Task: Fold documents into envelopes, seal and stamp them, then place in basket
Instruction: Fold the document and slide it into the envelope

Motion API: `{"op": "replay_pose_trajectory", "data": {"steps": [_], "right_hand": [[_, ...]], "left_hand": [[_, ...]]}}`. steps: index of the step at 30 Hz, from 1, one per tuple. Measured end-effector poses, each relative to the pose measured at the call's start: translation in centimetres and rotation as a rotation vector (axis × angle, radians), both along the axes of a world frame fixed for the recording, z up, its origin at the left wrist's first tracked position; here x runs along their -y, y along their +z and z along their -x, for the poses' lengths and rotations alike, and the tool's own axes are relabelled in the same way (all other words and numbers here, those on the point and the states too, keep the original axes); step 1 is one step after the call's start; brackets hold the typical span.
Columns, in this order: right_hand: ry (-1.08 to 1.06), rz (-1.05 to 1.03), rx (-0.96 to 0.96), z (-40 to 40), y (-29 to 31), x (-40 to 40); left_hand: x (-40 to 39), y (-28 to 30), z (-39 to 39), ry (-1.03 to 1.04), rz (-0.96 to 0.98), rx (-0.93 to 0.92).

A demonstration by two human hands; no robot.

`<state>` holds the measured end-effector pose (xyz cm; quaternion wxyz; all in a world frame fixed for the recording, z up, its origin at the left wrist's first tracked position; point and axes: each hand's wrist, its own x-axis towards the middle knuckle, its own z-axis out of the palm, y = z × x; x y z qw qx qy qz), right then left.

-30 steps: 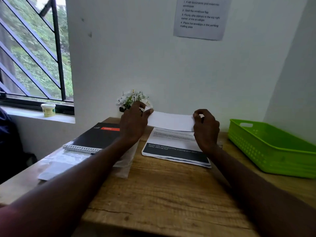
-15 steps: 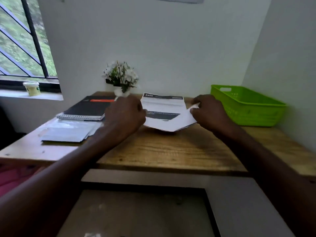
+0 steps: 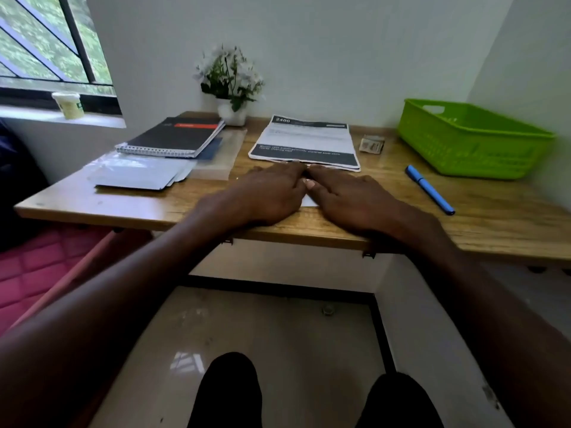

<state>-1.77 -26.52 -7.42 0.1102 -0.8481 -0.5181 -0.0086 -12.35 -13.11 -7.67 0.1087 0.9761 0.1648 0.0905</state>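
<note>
- A person's left hand [image 3: 272,193] and right hand [image 3: 349,196] lie palm down, side by side, near the front edge of a wooden desk [image 3: 494,217], fingertips almost meeting in the middle.
- Both hands are flat with fingers stretched out, pressing on a white folded sheet [image 3: 310,201]; nothing is pinched or curled round.
- That sheet is almost wholly hidden under the palms. Only a small white wedge shows in the gap between the two hands, so its fold and size cannot be made out.
- Just beyond the fingertips lies a stack of printed documents [image 3: 306,140] with dark bands across top and bottom; the small print is too blurred to read.
- Left of the left hand, well apart, is a pile of pale envelopes [image 3: 136,177] in clear wrapping. How many there are I cannot tell.
- Beyond the envelopes sits a black spiral notebook [image 3: 176,135] with a red strip, resting on a transparent folder [image 3: 222,159].
- Beyond the hands, against the wall, stands a small pot of white flowers [image 3: 230,78].
- Right of the right hand, a blue pen [image 3: 429,189] lies slanted on the wood.
- Farther right sits a green plastic basket [image 3: 469,149]; its inside is mostly hidden by the near wall.
- Between the documents and basket is a small packet [image 3: 372,145], possibly stamps, too small to tell.
- A pale tub [image 3: 66,105] stands on the window ledge at far left.
- Both forearms run off the lower edge, and two dark knees show below.
</note>
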Motion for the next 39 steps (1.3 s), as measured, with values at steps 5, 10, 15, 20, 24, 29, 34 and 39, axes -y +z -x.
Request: {"op": "replay_pose_trajectory", "data": {"steps": [5, 10, 15, 20, 24, 29, 34, 39], "right_hand": [[-0.032, 0.091, -0.001, 0.1, -0.3, 0.0], [-0.042, 0.102, -0.016, -0.2, -0.4, 0.2], [-0.044, 0.095, 0.021, 0.0, -0.3, -0.1], [-0.136, 0.130, -0.011, 0.3, -0.4, 2.2], [-0.261, 0.098, -0.019, 0.4, -0.6, 4.0], [-0.232, -0.027, 0.050, 1.2, -0.4, 4.0], [0.031, 0.037, 0.004, 2.9, 0.7, 1.9], [-0.076, 0.160, -0.010, 1.7, -0.2, 2.9]], "left_hand": [[-0.6, 0.0, 1.6, 0.075, -0.060, -0.182], [-0.3, 0.5, 2.6, 0.172, -0.027, -0.190], [1.5, 0.3, 0.8, 0.076, -0.035, -0.108], [1.1, -0.1, 1.9, 0.146, -0.035, -0.165], [1.2, -0.3, 2.6, 0.158, -0.048, -0.120], [1.3, -0.1, 2.5, 0.081, -0.071, -0.137], [1.5, 0.2, 2.3, 0.077, -0.076, -0.144], [1.7, -0.1, 2.4, 0.158, -0.045, -0.154]]}}
